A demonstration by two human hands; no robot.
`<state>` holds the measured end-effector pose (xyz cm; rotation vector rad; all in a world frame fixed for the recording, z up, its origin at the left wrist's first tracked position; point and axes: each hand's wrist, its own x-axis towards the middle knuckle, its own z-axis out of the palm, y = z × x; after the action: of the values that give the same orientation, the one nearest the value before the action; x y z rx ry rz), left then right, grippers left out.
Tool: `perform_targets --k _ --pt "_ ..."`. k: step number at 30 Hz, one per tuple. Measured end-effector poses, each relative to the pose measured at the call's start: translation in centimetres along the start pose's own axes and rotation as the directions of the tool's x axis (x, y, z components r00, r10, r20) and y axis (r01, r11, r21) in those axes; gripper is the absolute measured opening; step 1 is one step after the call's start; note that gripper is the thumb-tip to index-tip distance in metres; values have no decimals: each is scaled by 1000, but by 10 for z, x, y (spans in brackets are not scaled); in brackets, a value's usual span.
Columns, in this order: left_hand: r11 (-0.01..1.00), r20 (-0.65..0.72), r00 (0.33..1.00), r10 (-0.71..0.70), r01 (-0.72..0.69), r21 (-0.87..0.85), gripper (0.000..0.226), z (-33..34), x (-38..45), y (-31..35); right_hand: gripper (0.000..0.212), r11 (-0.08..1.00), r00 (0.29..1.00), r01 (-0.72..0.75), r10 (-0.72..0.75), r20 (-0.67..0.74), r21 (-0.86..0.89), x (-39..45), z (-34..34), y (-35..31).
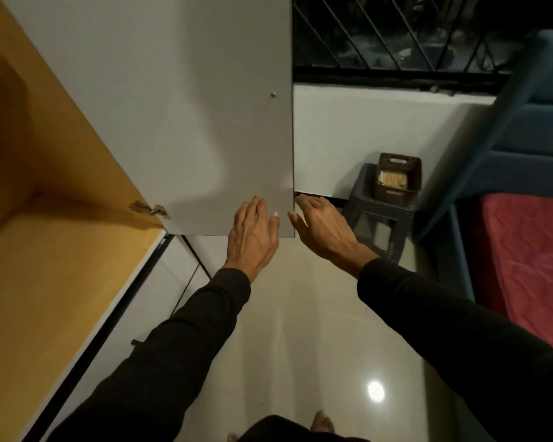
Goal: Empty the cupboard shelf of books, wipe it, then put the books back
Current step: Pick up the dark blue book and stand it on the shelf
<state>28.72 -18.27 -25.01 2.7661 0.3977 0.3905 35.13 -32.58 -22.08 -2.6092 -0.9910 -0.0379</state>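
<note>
Cupboard door stands swung open w/ the left hand flat on its inner face near the lower corner, fingers spread & open, while the right hand reaches round the door's free edge — its fingers loosely open, tips hidden behind the edge so can't tell if they touch it. Shelf at left, wood-coloured, shows bare board in the visible part; no books in view. Beyond the door — a dark stool carrying a brown basket, near a bed w/ a red mattress.
</note>
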Motion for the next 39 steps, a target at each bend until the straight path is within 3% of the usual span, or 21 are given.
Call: perform_targets --k 10,22,31,39 --pt "990 137 983 120 -109 -87 55 46 29 70 39 973 973 -230 231 -19 26 -26 -6 73" --pt "940 245 910 336 -306 -151 52 82 84 87 33 869 868 -491 495 -53 65 -20 3 114" --pt "846 338 775 533 -488 -216 49 100 101 115 36 786 777 -614 618 -116 78 -38 17 130" --pt "750 375 651 660 -602 -274 49 125 89 162 34 671 644 -739 730 -229 63 -93 9 163"
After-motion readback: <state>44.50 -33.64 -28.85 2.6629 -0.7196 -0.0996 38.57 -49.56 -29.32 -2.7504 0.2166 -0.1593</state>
